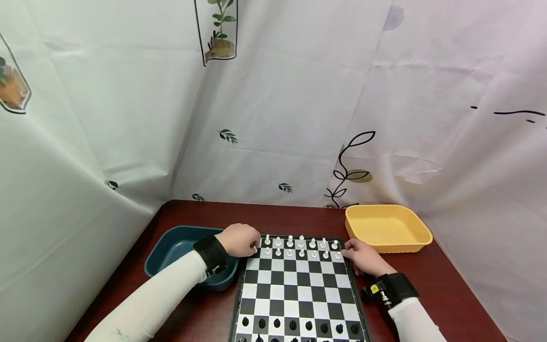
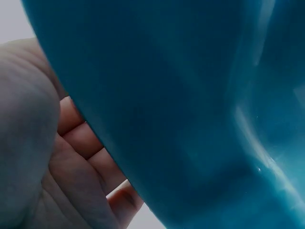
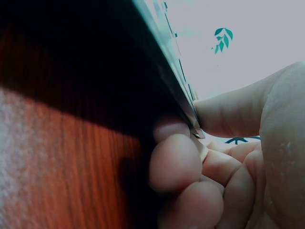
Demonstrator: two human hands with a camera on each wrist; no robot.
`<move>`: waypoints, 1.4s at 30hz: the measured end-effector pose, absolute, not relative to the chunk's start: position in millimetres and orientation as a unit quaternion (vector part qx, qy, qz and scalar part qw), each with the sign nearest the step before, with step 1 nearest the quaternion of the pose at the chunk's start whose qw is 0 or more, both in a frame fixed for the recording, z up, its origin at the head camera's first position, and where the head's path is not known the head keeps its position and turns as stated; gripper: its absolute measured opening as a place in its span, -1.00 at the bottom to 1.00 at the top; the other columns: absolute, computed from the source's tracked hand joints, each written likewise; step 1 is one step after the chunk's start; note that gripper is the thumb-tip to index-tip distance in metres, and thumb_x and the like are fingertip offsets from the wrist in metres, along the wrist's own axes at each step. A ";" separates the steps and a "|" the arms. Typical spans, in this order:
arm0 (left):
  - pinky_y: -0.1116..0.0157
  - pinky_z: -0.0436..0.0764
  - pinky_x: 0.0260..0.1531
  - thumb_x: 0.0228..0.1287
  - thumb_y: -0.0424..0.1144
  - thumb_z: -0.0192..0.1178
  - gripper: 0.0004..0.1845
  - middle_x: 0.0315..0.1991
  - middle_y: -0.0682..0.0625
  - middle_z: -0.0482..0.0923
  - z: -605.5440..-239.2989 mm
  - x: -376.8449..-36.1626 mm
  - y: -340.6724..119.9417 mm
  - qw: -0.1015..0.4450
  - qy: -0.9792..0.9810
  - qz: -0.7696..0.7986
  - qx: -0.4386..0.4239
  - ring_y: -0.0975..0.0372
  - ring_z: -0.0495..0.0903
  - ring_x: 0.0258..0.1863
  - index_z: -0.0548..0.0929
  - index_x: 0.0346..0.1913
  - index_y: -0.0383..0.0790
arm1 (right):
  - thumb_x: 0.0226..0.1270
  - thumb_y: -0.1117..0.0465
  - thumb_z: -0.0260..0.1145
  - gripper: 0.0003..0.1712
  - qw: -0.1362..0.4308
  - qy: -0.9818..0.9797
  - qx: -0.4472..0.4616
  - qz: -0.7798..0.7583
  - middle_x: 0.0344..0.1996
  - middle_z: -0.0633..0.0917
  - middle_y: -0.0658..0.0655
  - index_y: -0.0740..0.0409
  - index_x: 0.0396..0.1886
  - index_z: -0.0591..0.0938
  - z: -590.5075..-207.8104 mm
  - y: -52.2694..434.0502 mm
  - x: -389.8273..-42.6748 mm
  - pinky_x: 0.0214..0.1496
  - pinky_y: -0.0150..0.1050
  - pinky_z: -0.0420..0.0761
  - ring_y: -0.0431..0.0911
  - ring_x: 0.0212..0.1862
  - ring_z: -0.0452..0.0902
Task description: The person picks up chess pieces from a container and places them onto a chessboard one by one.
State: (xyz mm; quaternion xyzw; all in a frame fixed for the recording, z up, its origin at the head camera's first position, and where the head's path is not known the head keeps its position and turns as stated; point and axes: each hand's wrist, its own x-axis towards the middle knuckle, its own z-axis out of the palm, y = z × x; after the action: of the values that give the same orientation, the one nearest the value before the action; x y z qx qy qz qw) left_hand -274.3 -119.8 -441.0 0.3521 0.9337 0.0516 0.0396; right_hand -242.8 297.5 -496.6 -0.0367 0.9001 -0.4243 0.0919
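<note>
A black-and-white chessboard [image 1: 295,289] lies on the dark red table [image 1: 436,280]. White pieces [image 1: 301,242] fill its two far rows and black pieces [image 1: 299,327] its near rows. My left hand [image 1: 252,246] sits at the far left corner with its fingers curled and pinches a small white chess piece [image 1: 255,249] at its fingertips. In the left wrist view the curled left hand [image 2: 71,157] is half hidden behind the blue bin [image 2: 190,119]. My right hand [image 1: 349,250] grips the board's far right corner. Its thumb [image 3: 238,109] lies on top and its fingers underneath the board's edge [image 3: 164,67].
The blue bin [image 1: 171,249] stands left of the board, under my left wrist. A yellow tray [image 1: 386,228] sits at the far right of the table. White printed curtains close in the back and both sides.
</note>
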 end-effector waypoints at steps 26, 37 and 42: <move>0.29 0.25 -0.51 0.36 -0.36 0.40 -0.62 -0.61 0.21 0.26 -439.3 -271.9 -120.1 0.049 0.940 0.035 0.336 0.30 0.25 -0.57 0.56 -0.57 0.08 | 0.68 0.17 0.28 -0.75 0.102 0.902 -0.032 -0.418 -0.67 0.55 0.12 0.29 0.06 0.57 -499.0 297.5 -244.3 -0.57 -0.11 0.49 0.03 -0.65 0.54; 0.28 0.23 -0.51 0.33 -0.37 0.41 -0.61 -0.61 0.21 0.25 -441.0 -274.9 -120.7 0.043 0.935 0.036 0.350 0.30 0.24 -0.57 0.55 -0.58 0.08 | 0.66 0.17 0.29 -0.76 0.101 0.900 -0.037 -0.423 -0.67 0.55 0.12 0.28 0.04 0.58 -498.6 298.2 -245.3 -0.58 -0.12 0.49 0.02 -0.65 0.54; 0.29 0.26 -0.50 0.35 -0.36 0.41 -0.64 -0.60 0.22 0.29 -443.6 -276.3 -121.5 0.049 0.935 0.041 0.348 0.31 0.28 -0.55 0.58 -0.56 0.08 | 0.66 0.16 0.29 -0.75 0.102 0.899 -0.040 -0.423 -0.65 0.56 0.12 0.29 0.05 0.58 -498.7 298.0 -245.0 -0.58 -0.12 0.49 0.02 -0.65 0.54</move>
State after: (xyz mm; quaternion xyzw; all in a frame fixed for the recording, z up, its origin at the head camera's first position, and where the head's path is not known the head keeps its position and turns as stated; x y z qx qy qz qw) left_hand -276.3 -121.5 -443.6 0.3481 0.9353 0.0407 0.0488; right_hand -245.0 298.0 -498.7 -0.0395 0.8994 -0.4232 0.1018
